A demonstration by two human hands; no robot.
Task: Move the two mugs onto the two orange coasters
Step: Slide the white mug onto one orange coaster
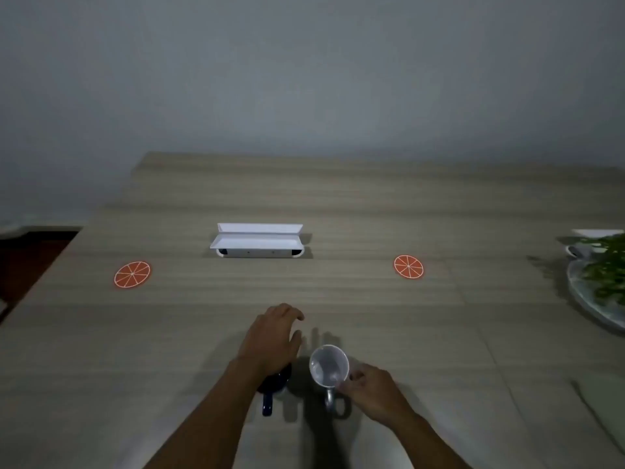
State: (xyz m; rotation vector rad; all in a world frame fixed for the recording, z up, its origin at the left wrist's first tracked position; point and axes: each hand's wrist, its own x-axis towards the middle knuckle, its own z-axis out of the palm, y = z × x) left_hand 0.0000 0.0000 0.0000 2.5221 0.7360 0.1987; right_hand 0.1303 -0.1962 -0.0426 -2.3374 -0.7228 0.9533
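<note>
Two round orange-slice coasters lie on the wooden table, one at the left [132,275] and one at the right [408,267]. A dark blue mug [274,384] stands near the front, its handle pointing toward me, mostly hidden under my left hand [270,336]. That hand hovers over the mug with fingers spread, holding nothing. Just to its right stands a white mug [328,365], its handle also toward me. My right hand [375,394] touches its rim and handle side with fingertips; whether the grip is closed is unclear.
A white open box-like holder [257,240] sits at the table's [338,204] middle back. At the right edge a glass dish [588,299] holds a green plant [608,269]. The table's left edge drops to a dark floor.
</note>
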